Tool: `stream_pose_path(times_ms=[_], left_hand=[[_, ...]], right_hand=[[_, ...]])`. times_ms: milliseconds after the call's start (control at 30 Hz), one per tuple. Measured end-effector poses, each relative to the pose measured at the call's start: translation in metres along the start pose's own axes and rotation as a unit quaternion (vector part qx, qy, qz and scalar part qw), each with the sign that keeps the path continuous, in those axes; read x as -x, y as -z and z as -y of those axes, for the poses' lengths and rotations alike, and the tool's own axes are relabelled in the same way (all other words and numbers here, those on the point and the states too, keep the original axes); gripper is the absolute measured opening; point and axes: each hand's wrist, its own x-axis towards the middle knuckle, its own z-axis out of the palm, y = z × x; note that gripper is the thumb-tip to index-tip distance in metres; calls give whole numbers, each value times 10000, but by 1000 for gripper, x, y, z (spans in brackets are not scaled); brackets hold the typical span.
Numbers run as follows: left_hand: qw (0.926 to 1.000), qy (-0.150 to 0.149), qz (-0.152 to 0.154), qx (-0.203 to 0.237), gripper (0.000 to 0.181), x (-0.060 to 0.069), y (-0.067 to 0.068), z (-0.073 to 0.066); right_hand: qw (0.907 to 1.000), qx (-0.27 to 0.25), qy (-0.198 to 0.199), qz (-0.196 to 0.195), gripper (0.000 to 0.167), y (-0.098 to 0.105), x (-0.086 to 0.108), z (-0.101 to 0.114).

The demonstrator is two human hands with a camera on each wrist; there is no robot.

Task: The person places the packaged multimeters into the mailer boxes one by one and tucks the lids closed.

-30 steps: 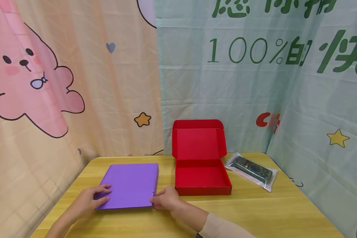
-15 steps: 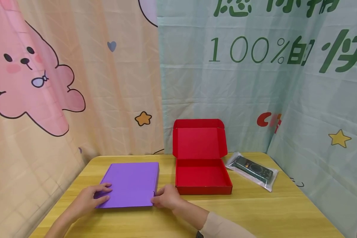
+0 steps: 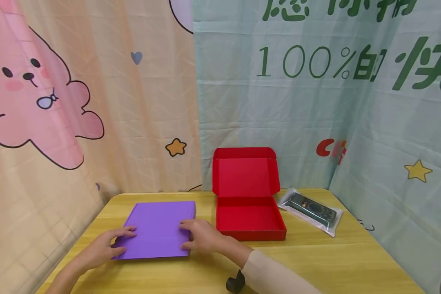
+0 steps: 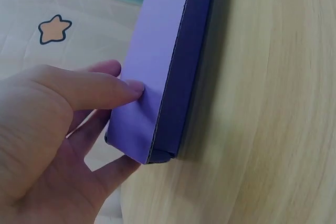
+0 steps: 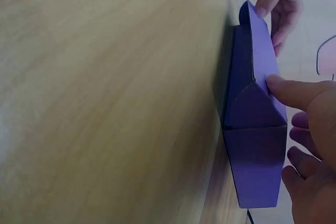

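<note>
At the left, the left hand (image 3: pixel 97 251) is on the near left corner of the purple box (image 3: pixel 158 226), its digits spread apart, thumb laid on the lid (image 3: pixel 152 247) and other fingers reaching over and beside the left edge. The purple box lies flat on the bench (image 3: pixel 338 255), between the two hands and touching both. It looks like thin corrugated card, so it should be light and fairly stiff as a whole, though the lid and its flaps would likely bend or crease under a hard push; the smooth matt surface seems only mildly slippery. Its lid appears not fully seated along the near edge, where the right wrist view shows flaps standing out, so the firm left and right walls, low down, look the safest hold. On the box's right edge rests the right hand (image 3: pixel 203 237), thumb and fingers apart and loosely bent, the thumb on the lid near the front; no pinch is visible. Just beyond that hand stands the red box (image 3: pixel 250 235), lid raised, and beside it, at the far right, lies a black device in a clear packet (image 3: pixel 310 210).
</note>
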Motion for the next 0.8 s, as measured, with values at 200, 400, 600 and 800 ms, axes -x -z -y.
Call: stream_pose_path(times_ms=[200,400,600,800], left_hand=[[9994,-142,87,304,37,1,3,1],[9994,-55,150,291,41,3,6,3],[9997,137,86,179,41,4,3,5],[9991,392,93,145,41,4,1,7]], right_hand=[[9978,-312,49,580,59,2,-5,-9],[9966,-416,-8,710,63,2,-7,-12],[9965,-524,-40,653,64,-1,-7,-14],[9970,-541,-16,559,63,-4,-6,-16]])
